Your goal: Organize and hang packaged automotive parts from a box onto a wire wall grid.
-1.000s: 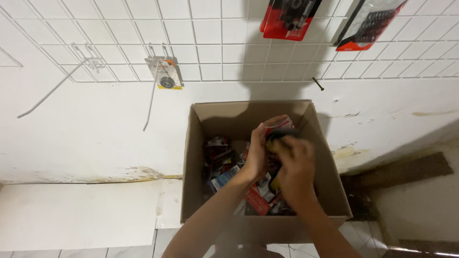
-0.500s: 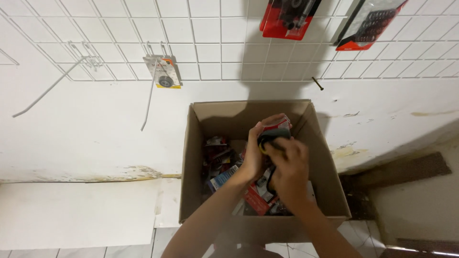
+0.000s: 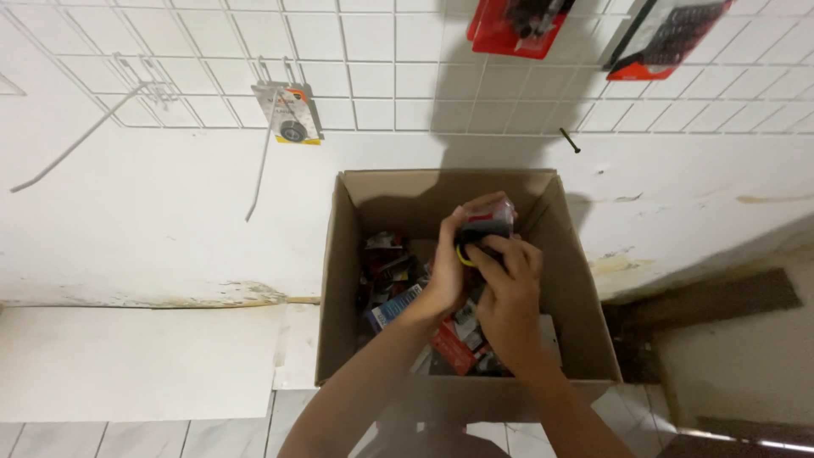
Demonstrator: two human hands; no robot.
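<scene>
Left hand (image 3: 447, 273) and right hand (image 3: 507, 284) together grasp a blister-packed item (image 3: 483, 225) above the open cardboard box (image 3: 339, 280), which holds assorted packaged goods (image 3: 394, 280) near the wall.

A white tiled floor (image 3: 127, 437) shows along the bottom of the frame. An open brown cardboard box (image 3: 339, 288) stands at centre, its base apparently on those tiles, though arms hide the contact. At lower left a pale flat slab (image 3: 136, 360) lies against the wall's foot.
</scene>
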